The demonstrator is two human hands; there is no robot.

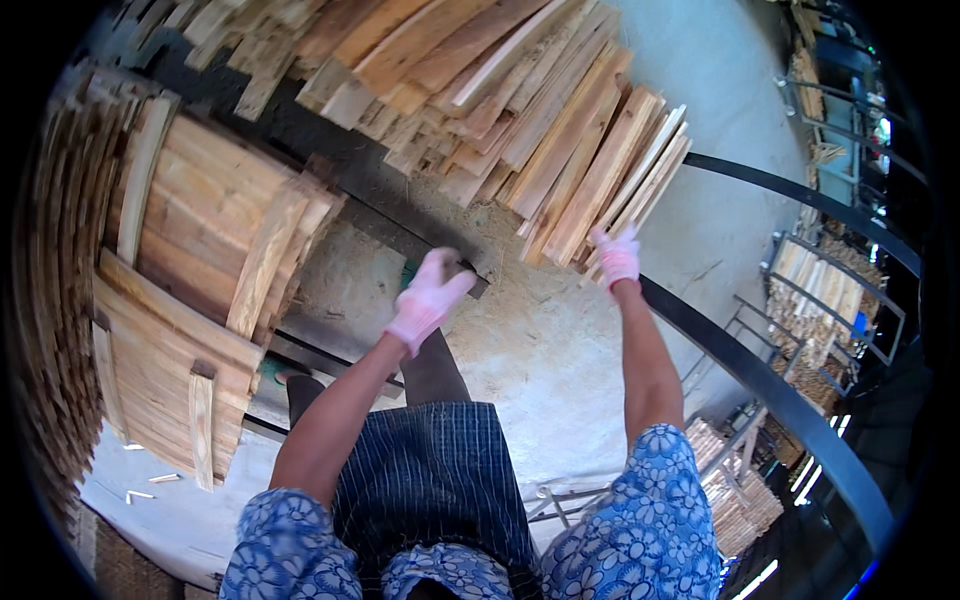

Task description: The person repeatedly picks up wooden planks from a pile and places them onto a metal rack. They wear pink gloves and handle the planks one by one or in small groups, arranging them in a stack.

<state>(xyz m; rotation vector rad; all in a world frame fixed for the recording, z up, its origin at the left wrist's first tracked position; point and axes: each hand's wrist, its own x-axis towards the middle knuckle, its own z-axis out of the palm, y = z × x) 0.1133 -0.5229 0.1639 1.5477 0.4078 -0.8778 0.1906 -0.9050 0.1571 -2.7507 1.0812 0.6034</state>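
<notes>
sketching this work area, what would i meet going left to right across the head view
Stack of wooden slats → plank panel with battens → left gloved hand → right gloved hand → pale wood stack in the background.

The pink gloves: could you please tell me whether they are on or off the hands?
On: the pink gloves cover the left hand and right hand, leaving the forearms bare.
</notes>
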